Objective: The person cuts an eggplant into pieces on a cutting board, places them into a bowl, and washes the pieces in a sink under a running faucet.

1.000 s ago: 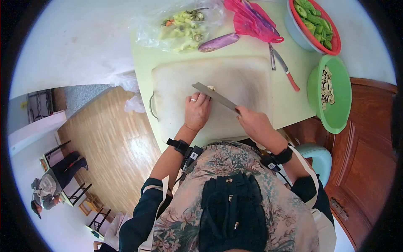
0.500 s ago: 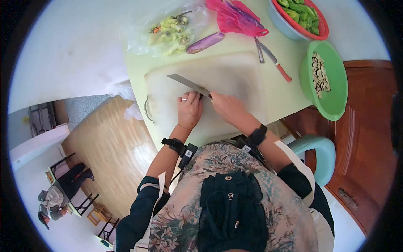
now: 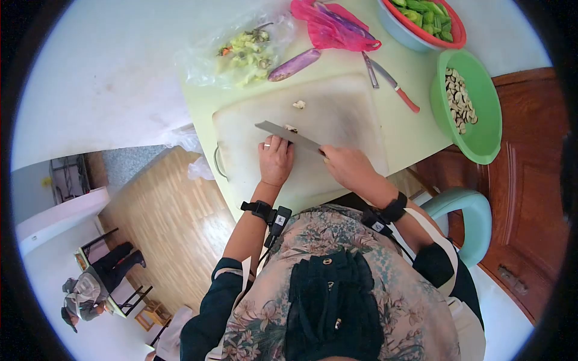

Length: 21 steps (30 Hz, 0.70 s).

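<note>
My right hand (image 3: 351, 166) grips the handle of a kitchen knife (image 3: 289, 133), its long blade slanting to the upper left over the white cutting board (image 3: 247, 114). Beside the blade, my left hand (image 3: 277, 161) is closed with bent fingers on a piece of eggplant, mostly hidden beneath them. A ring shows on one finger. Just past the blade lies a small pale cut piece with a dark edge (image 3: 291, 128). Another pale piece (image 3: 299, 104) rests farther up the board.
A purple eggplant (image 3: 295, 65), a pink bag (image 3: 337, 27) and a clear bag of trimmings (image 3: 247, 54) lie beyond the board. To the right are a peeler (image 3: 370, 70), a red-handled knife (image 3: 406, 99), a green basin (image 3: 489, 102) with slices and a red basket (image 3: 460, 36) of green vegetables.
Two pale cut pieces now show on the board beyond the blade. The knife and my right hand sit slightly lower and farther right. The whole view has shifted a little.
</note>
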Motion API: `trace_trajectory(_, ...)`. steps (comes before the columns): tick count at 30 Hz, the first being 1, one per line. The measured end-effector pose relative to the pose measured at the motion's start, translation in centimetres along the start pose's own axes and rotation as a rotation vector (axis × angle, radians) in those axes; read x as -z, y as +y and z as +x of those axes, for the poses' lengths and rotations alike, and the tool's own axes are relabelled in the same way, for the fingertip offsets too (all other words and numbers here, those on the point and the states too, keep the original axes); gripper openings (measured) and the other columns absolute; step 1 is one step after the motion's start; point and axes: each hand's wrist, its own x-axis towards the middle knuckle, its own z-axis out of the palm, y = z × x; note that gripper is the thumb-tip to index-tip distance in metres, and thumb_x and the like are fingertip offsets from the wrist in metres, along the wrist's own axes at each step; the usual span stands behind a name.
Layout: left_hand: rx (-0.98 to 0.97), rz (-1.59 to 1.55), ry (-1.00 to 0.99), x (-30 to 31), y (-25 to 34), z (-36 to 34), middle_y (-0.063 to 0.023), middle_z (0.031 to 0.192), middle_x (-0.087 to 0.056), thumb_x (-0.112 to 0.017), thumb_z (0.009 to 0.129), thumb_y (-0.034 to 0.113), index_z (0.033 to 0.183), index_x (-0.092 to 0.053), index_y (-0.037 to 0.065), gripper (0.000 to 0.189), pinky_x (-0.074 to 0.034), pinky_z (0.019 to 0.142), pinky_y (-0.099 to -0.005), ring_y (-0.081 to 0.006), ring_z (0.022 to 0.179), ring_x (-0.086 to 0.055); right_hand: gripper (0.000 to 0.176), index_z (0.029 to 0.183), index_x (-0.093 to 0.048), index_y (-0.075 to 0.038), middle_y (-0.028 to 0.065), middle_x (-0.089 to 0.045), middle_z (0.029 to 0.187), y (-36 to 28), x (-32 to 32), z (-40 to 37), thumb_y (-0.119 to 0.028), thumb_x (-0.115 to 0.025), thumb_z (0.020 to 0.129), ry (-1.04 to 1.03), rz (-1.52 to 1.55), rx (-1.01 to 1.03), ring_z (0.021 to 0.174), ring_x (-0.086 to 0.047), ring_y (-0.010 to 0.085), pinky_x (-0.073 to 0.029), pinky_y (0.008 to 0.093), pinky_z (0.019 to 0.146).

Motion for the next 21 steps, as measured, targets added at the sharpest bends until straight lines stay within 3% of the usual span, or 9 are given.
trace_trajectory(5,-0.018,0.024,0.031,0.1,0.1,0.2,-0.0069,0.102,-0.056,-0.065,0.074,0.013,0.102,-0.061,0.004,0.029,-0.039,0.074,-0.0364,-0.023,0.091,-0.053,0.018,0.093,-0.051,-0.002,0.0191,-0.062,0.071,0.2,1.2,-1.3,-0.019,-0.053,0.087,0.052,-0.071,0.083,0.068,-0.062,0.0369,-0.049,0.0477,0.06)
trace_trajectory(7,-0.018,0.0,0.02,0.2,0.1,0.2,-0.0069,0.1,-0.056,-0.066,0.074,0.013,0.099,-0.062,0.005,0.027,-0.039,0.073,-0.0366,-0.0231,0.091,-0.053,0.025,0.106,-0.051,-0.004,0.0194,-0.062,0.078,0.1,1.5,-1.1,-0.017,-0.054,0.084,-0.105,-0.088,-0.024,0.075,-0.061,0.0373,-0.047,0.0465,0.067)
trace_trajectory(11,-0.007,-0.018,0.027,0.2,0.0,0.2,-0.007,0.098,-0.056,-0.066,0.073,0.012,0.099,-0.062,0.004,0.027,-0.039,0.072,-0.0366,-0.0232,0.09,-0.053,0.024,0.105,-0.051,-0.004,0.0192,-0.062,0.076,-0.1,1.4,-0.7,-0.018,-0.053,0.085,-0.141,-0.091,-0.053,0.073,-0.061,0.0373,-0.048,0.0462,0.066)
trace_trajectory(14,0.005,-0.055,-0.001,0.4,0.0,0.3,-0.0072,0.099,-0.056,-0.066,0.073,0.012,0.099,-0.062,0.004,0.027,-0.039,0.072,-0.0366,-0.0233,0.091,-0.054,0.017,0.093,-0.051,-0.003,0.0185,-0.062,0.068,0.1,1.4,-0.6,-0.019,-0.053,0.087,-0.067,-0.13,0.015,0.065,-0.063,0.0357,-0.05,0.0462,0.058)
trace_trajectory(21,0.016,-0.077,-0.016,0.4,-0.1,0.2,-0.0076,0.102,-0.057,-0.066,0.073,0.011,0.101,-0.061,0.002,0.03,-0.039,0.073,-0.0367,-0.0233,0.092,-0.054,0.024,0.105,-0.051,-0.004,0.0201,-0.061,0.076,0.5,0.9,0.7,-0.019,-0.052,0.086,-0.134,-0.01,-0.049,0.074,-0.06,0.0388,-0.046,0.0474,0.066)
